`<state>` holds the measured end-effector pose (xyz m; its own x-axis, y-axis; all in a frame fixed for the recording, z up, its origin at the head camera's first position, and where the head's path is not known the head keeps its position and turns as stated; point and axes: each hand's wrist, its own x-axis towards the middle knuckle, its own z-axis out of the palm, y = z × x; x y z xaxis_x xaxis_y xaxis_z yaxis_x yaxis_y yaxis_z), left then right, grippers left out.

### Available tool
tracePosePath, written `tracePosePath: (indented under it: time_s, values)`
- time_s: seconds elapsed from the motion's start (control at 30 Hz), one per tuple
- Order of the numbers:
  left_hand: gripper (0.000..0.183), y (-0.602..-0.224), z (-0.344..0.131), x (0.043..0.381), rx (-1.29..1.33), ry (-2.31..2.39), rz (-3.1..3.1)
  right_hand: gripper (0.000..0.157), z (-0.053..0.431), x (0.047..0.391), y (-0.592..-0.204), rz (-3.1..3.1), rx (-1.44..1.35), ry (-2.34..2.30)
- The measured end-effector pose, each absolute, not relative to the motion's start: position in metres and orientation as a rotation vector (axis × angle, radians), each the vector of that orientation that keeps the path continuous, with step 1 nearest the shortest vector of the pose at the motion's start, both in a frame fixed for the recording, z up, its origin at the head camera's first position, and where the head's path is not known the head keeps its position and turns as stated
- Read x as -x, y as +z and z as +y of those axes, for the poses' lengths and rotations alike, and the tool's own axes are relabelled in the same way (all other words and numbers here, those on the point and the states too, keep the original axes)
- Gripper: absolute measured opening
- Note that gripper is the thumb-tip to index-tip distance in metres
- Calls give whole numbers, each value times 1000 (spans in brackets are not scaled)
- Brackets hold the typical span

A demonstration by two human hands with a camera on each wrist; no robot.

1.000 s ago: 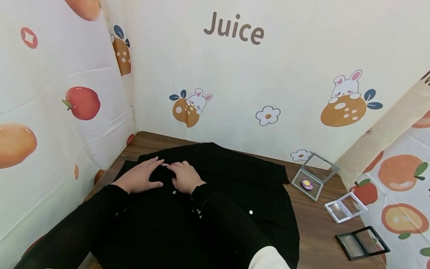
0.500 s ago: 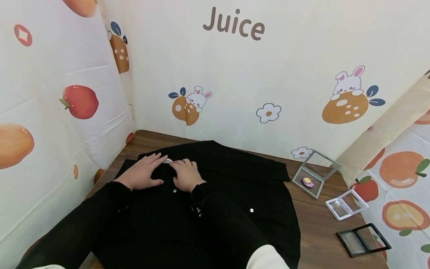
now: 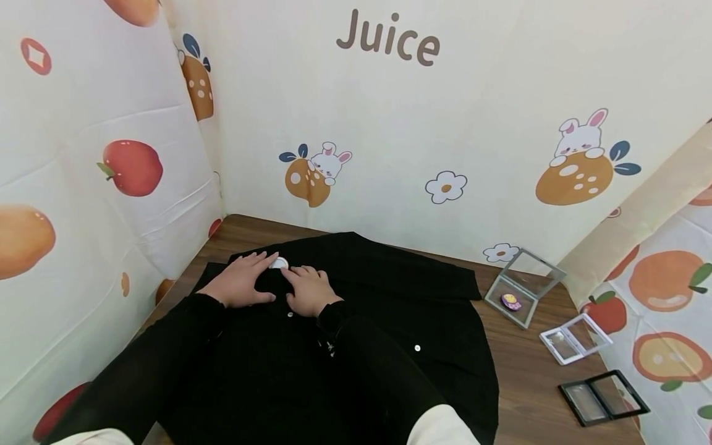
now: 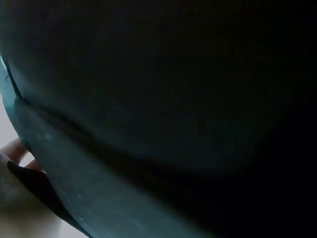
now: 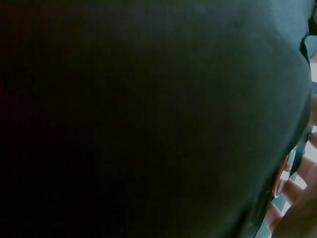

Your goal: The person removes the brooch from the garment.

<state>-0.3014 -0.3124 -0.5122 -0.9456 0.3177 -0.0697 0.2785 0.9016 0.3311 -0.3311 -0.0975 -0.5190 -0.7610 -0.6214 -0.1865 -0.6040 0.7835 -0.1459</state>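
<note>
Both hands work at the upper left of a black garment (image 3: 367, 371) with small white buttons, spread over the table. A small round badge (image 3: 279, 264) shows a plain white side between the fingertips in the head view; the right wrist view shows a red rim on the badge (image 5: 281, 178). My right hand (image 3: 310, 293) holds it with curled fingers at its lower right edge, thumb lower on the cloth. My left hand (image 3: 238, 282) lies on the garment, fingers extended to the badge's left edge, thumb apart. In the left wrist view, dark sleeve blocks most of the picture.
On the right of the wooden table (image 3: 525, 383) lie an opened grey case (image 3: 523, 289) with a purple-and-yellow badge (image 3: 510, 301) in it, an opened white case (image 3: 575, 339) and an opened black case (image 3: 604, 398). Printed curtains (image 3: 389, 136) enclose the table.
The badge has turned from a thin edge-on sliver to show its white side. My left hand has shifted slightly to the right; my right hand stays close to its earlier place.
</note>
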Motion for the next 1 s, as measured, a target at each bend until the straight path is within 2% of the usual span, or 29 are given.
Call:
tracePosePath:
  time_s: [0.23, 1.0]
  values:
    - [93, -513, -314, 300, -418, 434, 2935, 59, -97, 331, -519, 2726, 959, -84]
    - [91, -514, -312, 300, -373, 449, 2879, 60, -99, 336, -521, 2692, 959, -85]
